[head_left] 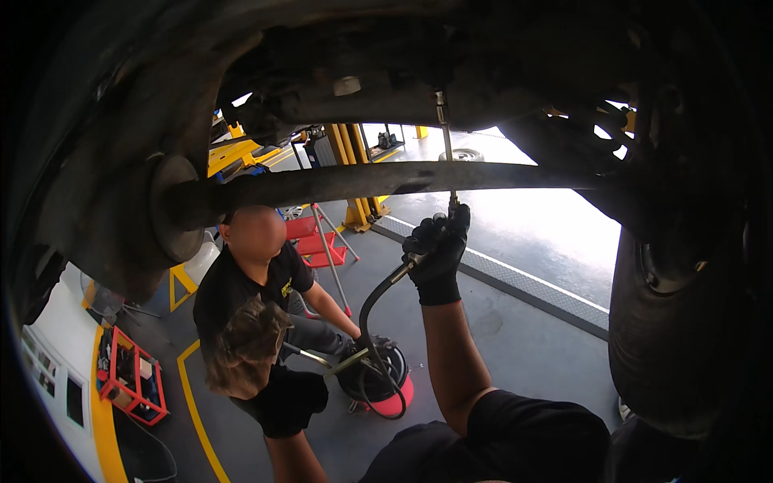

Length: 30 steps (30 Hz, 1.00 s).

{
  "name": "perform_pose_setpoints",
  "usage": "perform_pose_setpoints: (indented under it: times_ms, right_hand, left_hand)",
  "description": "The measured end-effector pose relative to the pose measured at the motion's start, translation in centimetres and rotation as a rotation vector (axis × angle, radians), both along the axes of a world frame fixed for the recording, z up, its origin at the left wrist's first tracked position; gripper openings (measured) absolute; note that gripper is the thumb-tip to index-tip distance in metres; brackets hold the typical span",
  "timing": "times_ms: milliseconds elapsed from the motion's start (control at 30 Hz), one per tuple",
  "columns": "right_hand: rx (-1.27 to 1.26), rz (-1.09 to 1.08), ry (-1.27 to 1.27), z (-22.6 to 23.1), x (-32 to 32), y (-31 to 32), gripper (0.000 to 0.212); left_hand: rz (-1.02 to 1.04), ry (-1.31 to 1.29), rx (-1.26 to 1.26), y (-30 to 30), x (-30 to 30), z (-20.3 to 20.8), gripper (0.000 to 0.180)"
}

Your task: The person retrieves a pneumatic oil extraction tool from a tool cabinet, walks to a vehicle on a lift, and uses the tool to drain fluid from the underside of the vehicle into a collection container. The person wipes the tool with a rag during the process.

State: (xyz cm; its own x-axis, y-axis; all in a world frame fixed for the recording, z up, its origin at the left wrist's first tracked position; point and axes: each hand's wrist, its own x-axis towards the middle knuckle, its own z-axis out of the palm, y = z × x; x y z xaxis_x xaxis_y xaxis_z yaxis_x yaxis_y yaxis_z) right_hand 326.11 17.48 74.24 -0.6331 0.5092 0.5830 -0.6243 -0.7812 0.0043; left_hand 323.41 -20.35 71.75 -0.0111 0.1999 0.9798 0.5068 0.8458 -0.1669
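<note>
My right hand (439, 258), in a black glove, is raised under a vehicle and closed round the handle of a grease gun (416, 258). A thin metal tube (447, 141) runs up from it past a long shaft (338, 183). The tube's tip reaches the dark underbody, where its exact contact is too dark to tell. From the handle a black hose (366, 310) curves down to a red and black drum (393, 396). Lower left, my left hand (290, 400), also black-gloved, is closed on a crumpled, stained brown rag (251, 342); its fingers are mostly hidden.
A co-worker (254, 266) crouches beyond the rag, one gloved hand at the drum. A red step ladder (322, 241) and yellow lift post (354, 181) stand behind. A red tool cart (133, 377) is at left. A tyre (656, 346) hangs close at right.
</note>
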Motion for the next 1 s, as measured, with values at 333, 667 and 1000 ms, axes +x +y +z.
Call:
perform_pose_setpoints:
  times_ms: [333,667,1000]
  right_hand:
    - [-0.067,0.030,-0.082,-0.2,-0.5,0.3,0.061]
    - [-0.056,0.015,-0.068,-0.1,0.0,0.3,0.062]
    - [-0.070,-0.001,-0.124,-0.1,0.2,0.3,0.062]
  left_hand:
    - [-0.211,-0.339,0.049,0.1,0.3,-3.2,0.085]
    - [0.188,-0.104,-0.163,1.0,-1.0,-2.0,0.075]
    - [0.113,-0.086,-0.045,1.1,-1.0,-2.0,0.060]
